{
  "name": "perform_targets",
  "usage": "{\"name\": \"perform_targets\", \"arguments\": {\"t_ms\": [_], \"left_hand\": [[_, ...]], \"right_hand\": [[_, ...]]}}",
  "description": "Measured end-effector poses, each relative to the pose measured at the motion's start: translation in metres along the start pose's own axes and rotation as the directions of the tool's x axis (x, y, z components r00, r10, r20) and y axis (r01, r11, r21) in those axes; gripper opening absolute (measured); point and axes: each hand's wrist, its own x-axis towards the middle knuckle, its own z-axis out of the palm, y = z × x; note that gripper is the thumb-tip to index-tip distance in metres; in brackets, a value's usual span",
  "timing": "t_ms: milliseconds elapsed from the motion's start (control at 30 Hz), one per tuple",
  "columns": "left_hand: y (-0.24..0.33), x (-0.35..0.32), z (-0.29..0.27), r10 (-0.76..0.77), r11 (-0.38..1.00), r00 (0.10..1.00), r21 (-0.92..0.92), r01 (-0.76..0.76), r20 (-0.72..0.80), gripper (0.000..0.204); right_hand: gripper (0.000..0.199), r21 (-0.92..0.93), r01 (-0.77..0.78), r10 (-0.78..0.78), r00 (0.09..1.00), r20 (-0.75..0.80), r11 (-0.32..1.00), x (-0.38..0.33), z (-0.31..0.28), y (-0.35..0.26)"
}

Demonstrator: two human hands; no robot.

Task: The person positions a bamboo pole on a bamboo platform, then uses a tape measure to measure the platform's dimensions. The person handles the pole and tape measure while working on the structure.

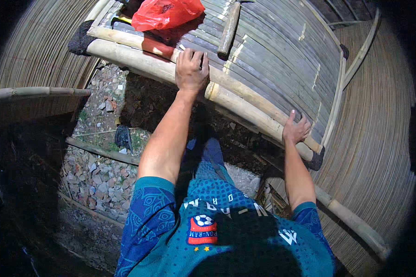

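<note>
In front of me is a bamboo platform with a surface of grey slats (268,55) and a round, pale frame along its near edge. My left hand (192,71) is closed over the upper bamboo pole (249,96) of that edge, fingers curled and knuckles up. A small pale tip shows beside its fingers; what it belongs to is hidden. Farther right, my right hand (296,129) grips the same pole near the corner, its thumb pointing away from me. Beyond my left hand lies a hammer (229,32) with a wooden handle, its metal head cut off by the picture's top edge.
A red plastic bag (166,14) sits at the far left of the platform, beside a yellow-and-black tool (121,21). Black wrapping (81,39) covers the corner joints. Bundled thin strips (370,115) curve along both sides. Rubble (97,180) and a wooden beam (104,151) lie below left.
</note>
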Motion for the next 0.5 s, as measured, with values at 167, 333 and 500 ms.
{"name": "perform_targets", "arguments": {"t_ms": [167,333,500], "left_hand": [[0.002,-0.001,-0.003,-0.003,1.000,0.999,0.017,0.002,0.039,0.015],[0.006,0.001,-0.004,0.021,1.000,1.000,0.002,-0.021,0.011,0.016],[-0.002,0.005,-0.020,-0.225,0.899,0.974,-0.384,0.212,0.012,0.027]], "right_hand": [[0.068,0.015,0.033,-0.033,0.999,-0.011,0.999,0.000,0.004,0.008],[0.066,0.012,0.014,-0.014,1.000,-0.014,1.000,-0.002,0.000,0.005],[0.066,0.038,0.052,-0.052,0.999,0.006,0.998,-0.003,0.002,0.000]]}}
